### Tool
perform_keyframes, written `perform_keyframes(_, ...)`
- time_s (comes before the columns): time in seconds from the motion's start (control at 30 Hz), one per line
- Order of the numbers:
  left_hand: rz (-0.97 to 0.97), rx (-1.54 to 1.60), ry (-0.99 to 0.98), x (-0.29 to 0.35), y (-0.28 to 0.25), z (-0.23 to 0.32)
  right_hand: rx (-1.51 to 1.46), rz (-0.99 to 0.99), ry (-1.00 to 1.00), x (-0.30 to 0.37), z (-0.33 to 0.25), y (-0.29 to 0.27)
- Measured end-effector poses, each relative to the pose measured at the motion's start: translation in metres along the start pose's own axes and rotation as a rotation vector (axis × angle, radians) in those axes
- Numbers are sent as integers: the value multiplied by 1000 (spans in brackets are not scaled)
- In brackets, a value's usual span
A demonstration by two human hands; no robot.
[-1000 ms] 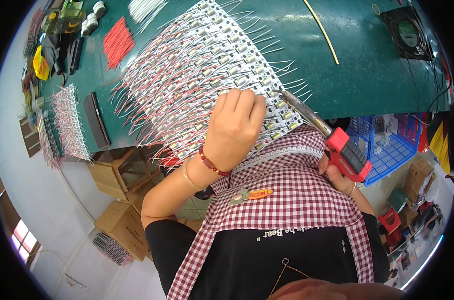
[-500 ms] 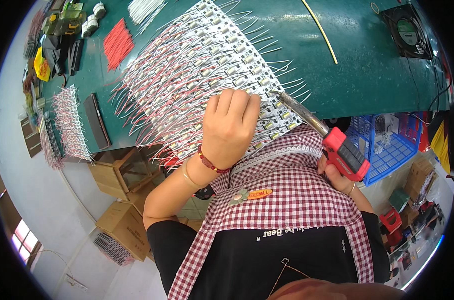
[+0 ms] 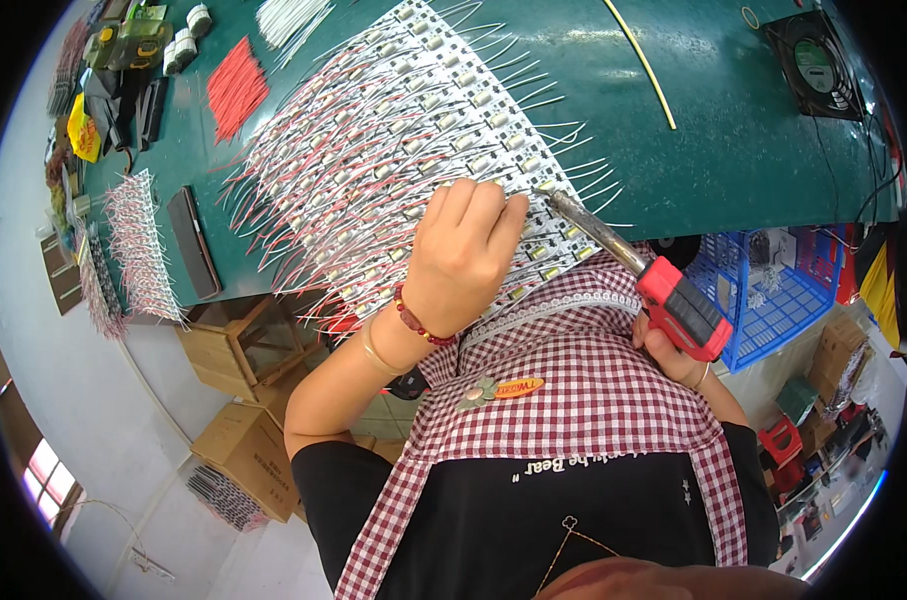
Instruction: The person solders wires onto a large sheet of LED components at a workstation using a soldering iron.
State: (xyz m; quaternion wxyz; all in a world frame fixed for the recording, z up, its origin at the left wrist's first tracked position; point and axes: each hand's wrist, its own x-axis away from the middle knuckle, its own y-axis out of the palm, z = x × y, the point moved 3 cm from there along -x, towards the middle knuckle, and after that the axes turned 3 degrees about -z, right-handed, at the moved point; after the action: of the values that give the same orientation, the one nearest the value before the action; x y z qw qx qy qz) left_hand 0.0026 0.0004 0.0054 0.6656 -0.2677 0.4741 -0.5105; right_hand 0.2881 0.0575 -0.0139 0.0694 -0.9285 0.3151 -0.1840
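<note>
The board [image 3: 424,130] overhangs the table's [image 3: 714,170] near edge. The right hand [image 3: 671,357] grips the iron [image 3: 686,308], tip at the board; the left hand [image 3: 462,255] curls over it, hold unclear.

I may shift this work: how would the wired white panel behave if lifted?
The white panel is probably light, looking flat. Its thin wires would likely flop and snag, since they overlap and overhang its edges. Its components, standing exposed, may be fragile.
</note>
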Motion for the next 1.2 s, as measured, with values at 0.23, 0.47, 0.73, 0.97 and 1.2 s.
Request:
perform_keyframes(0.23,-92,-39,62,-2,0,1,78,-34,-48,1,8,1)
perform_keyframes(0.47,-86,-76,84,-5,-2,3,111,-27,-12,11,14,-5)
perform_keyframes(0.73,-75,-198,115,-8,-8,3,42,-24,7,15,13,-6)
perform_keyframes(0.97,162,-202,147,3,-33,19,-126,-49,126,21,4,-4)
perform_keyframes(1.2,-43,-25,129,7,-2,11,-3,8,10,19,6,-6)
